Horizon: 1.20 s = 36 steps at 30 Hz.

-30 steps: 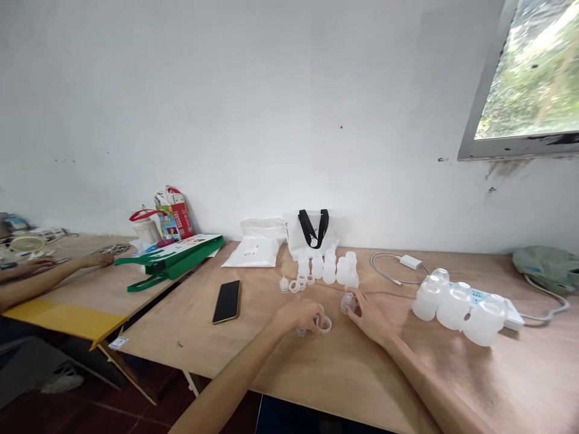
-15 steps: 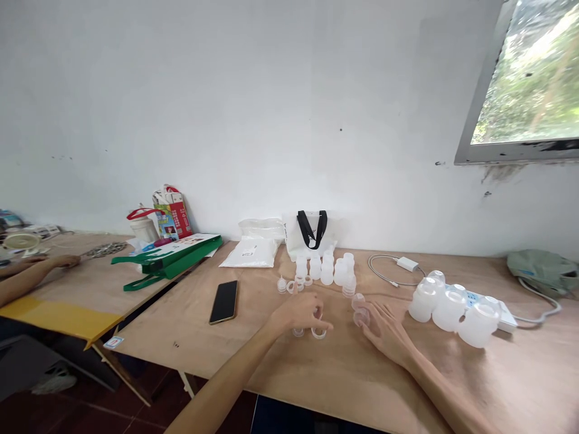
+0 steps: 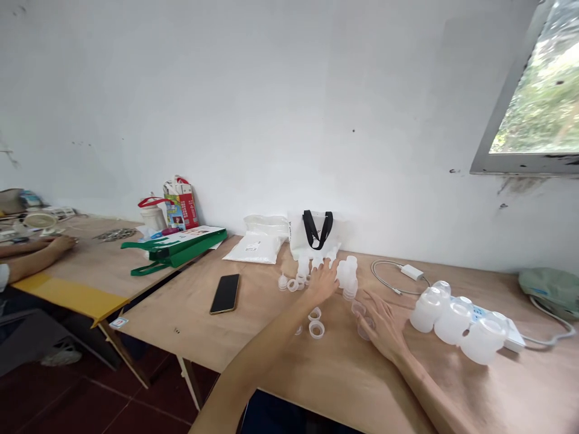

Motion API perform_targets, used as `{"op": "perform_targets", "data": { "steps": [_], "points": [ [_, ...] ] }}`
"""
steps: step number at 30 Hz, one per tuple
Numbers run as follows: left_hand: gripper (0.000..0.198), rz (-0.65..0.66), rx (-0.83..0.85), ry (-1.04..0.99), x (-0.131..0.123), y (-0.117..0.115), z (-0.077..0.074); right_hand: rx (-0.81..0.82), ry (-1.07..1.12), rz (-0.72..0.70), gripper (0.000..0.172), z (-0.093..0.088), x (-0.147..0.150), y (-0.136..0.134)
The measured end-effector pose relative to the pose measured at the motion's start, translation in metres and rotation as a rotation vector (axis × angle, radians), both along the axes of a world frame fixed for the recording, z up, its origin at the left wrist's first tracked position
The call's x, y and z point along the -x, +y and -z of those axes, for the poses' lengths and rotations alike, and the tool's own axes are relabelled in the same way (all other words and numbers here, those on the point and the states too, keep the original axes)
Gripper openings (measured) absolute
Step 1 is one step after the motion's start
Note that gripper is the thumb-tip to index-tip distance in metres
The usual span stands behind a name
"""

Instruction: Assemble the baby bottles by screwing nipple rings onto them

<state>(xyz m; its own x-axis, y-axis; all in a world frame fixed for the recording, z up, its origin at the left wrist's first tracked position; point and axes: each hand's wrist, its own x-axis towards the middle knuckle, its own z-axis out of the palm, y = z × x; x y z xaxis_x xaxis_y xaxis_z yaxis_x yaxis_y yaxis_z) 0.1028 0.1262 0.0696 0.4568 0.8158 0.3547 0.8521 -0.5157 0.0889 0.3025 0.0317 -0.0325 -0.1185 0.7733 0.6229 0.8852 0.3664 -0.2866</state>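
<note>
My left hand [image 3: 323, 283] reaches out over the row of small translucent bottles at the back, its fingers apart at their tops. It partly hides them, and I cannot tell whether it touches one. More bottles [image 3: 347, 274] stand just right of it. My right hand [image 3: 380, 319] lies low over the table, fingers stretched, its thumb at two clear round caps [image 3: 359, 308]. Between my arms lie two translucent rings [image 3: 316, 329]. A pointed nipple-like cap [image 3: 283, 281] and several small rings [image 3: 293, 285] sit left of my left hand.
Several larger frosted bottles [image 3: 485, 339] stand upside down at right beside a power strip [image 3: 513, 336]. A charger cable [image 3: 384, 278], a phone [image 3: 225, 294], white packages [image 3: 253, 247], a black-handled bag [image 3: 296, 238] and a green bag [image 3: 181, 253] lie around. Another person's arm [image 3: 40, 259] rests at far left.
My left hand has moved from the rings in front to the bottles at the back, uncovering the rings. My right hand stays by the clear caps. The view has shifted slightly.
</note>
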Motion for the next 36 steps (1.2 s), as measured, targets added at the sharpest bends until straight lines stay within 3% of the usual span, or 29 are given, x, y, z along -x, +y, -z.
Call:
{"op": "perform_targets", "data": {
  "steps": [7, 10, 19, 28, 36],
  "points": [
    [0.044, -0.028, -0.055, 0.047, -0.016, 0.003, -0.001, 0.052, 0.075, 0.002, 0.046, 0.003, -0.002, 0.004],
    [0.047, 0.0, -0.016, 0.089, -0.02, 0.006, -0.004, 0.078, 0.105, 0.012, 0.046, 0.001, -0.002, 0.003],
    [0.03, -0.026, 0.118, 0.174, -0.026, 0.008, -0.016, 0.055, 0.133, 0.003, 0.042, -0.001, -0.001, 0.002],
    [0.027, -0.008, 0.183, 0.228, 0.019, -0.014, -0.027, 0.088, 0.219, -0.04, 0.04, -0.005, 0.002, 0.002],
    [0.026, 0.222, 0.179, 0.254, 0.043, -0.037, -0.034, 0.107, 0.195, -0.085, 0.038, -0.007, 0.006, -0.001]
  ]
}}
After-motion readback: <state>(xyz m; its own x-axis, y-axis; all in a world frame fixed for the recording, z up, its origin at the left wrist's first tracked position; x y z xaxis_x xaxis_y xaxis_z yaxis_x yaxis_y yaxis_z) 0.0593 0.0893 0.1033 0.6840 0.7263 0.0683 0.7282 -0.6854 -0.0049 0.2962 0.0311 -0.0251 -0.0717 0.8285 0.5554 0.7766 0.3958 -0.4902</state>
